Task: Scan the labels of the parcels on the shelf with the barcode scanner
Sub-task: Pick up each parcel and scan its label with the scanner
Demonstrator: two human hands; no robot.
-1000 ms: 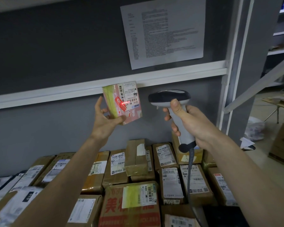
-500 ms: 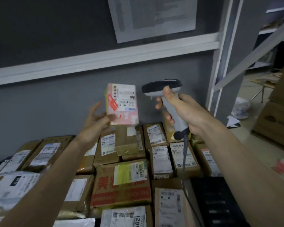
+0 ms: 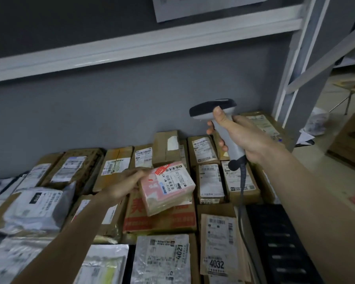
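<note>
My left hand (image 3: 124, 184) holds a small pink parcel (image 3: 167, 186) by its left edge, low over the pile, label side up and tilted. It hangs just above a brown box with red print (image 3: 162, 219). My right hand (image 3: 239, 135) grips the grey handle of the barcode scanner (image 3: 213, 107), whose dark head points left, above and to the right of the pink parcel. The scanner's cable (image 3: 241, 193) hangs down over the boxes. No red beam shows on the label.
Several labelled cardboard boxes and plastic mailers (image 3: 35, 206) cover the shelf up to the grey back wall (image 3: 111, 111). A black crate (image 3: 279, 242) lies at the lower right. A white shelf beam (image 3: 131, 46) runs overhead, and a metal upright (image 3: 291, 64) stands at the right.
My left hand has lowered the pink parcel from scanner height down to the pile. The red scan light on its label is gone. The scanner stays raised.
</note>
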